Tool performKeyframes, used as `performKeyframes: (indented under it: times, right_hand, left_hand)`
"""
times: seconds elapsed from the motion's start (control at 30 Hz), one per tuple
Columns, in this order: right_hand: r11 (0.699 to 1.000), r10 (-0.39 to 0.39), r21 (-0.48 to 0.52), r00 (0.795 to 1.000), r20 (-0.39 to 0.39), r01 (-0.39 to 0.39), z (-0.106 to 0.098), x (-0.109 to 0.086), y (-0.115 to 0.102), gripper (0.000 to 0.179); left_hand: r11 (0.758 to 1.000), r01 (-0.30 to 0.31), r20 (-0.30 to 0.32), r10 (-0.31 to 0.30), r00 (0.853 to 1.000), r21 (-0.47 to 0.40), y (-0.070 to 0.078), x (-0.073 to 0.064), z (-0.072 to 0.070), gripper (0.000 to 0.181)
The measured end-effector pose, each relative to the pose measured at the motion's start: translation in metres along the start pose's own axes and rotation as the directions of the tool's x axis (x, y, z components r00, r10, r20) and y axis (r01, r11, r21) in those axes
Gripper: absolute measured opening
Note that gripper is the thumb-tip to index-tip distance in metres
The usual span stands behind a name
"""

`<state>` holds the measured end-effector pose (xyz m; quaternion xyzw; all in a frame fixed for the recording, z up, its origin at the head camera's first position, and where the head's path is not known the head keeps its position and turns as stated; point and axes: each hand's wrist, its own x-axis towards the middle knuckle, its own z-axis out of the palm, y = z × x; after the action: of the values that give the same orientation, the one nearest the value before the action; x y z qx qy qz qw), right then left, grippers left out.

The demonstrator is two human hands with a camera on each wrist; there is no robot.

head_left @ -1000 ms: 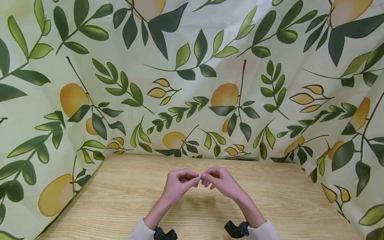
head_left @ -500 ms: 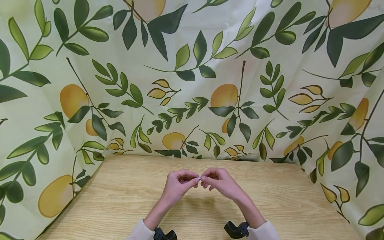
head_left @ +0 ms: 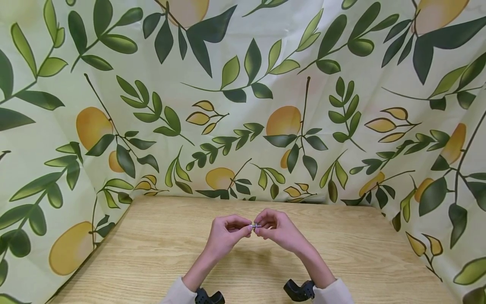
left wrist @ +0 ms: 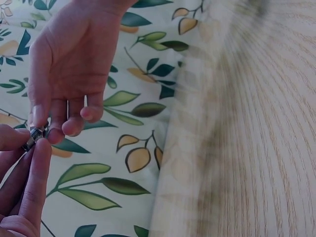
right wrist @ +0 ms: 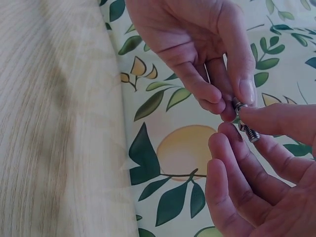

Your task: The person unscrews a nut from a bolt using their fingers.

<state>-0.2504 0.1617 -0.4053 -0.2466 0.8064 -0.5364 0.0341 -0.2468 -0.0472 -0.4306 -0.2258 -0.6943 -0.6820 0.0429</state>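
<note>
Honestly, quite easy to drop from here: a small metal bolt (right wrist: 252, 135), up in the air over the wooden table (head_left: 152, 240), between two facing hands. Pinched at one end by the left hand (head_left: 225, 234), thumb and forefinger almost together. Around the other end, the right hand (head_left: 281, 231), thumb and forefinger curved and a little apart in the head view; hard to tell from these angles whether gripping the metal or only flanking it. Likely to tip, fall and roll across the wood if released on one side and nudged on the other. Liable to swivel, too, in so short a pinch, with any sideways push from the right fingertips. Possible to jam as well, if turned askew at the wider collar (head_left: 256, 226), perhaps a nut. As for looks, silvery and shiny, short and slim, ridged with close threads at the end toward the right palm. Nearly level in the head view, slanted in the right wrist view. Partly covered by the right thumb there, with the shape of the end inside the left fingertips impossible to make out.
</note>
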Motion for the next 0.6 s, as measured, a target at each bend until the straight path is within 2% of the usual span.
performKeyframes:
  times: [0.17,0.43,0.6]
  right_hand:
    - [0.999,0.017,-0.032,1.000,0.002,-0.017,-0.0018,0.0003,0.0014,0.023]
    - [0.998,0.040,-0.054,0.995,0.086,-0.036,-0.0050,0.0019,0.0046,0.035]
    - [0.999,0.026,-0.025,0.995,0.094,-0.024,-0.0046,0.0013,0.0047,0.032]
  left_hand:
    - [1.000,-0.011,0.003,0.011,1.000,-0.002,-0.0006,-0.0004,-0.0007,0.015]
    - [1.000,-0.015,-0.004,0.015,1.000,0.009,-0.0014,-0.0006,-0.0006,0.014]
    - [1.000,-0.004,-0.009,0.004,1.000,0.011,-0.0011,-0.0007,-0.0004,0.014]
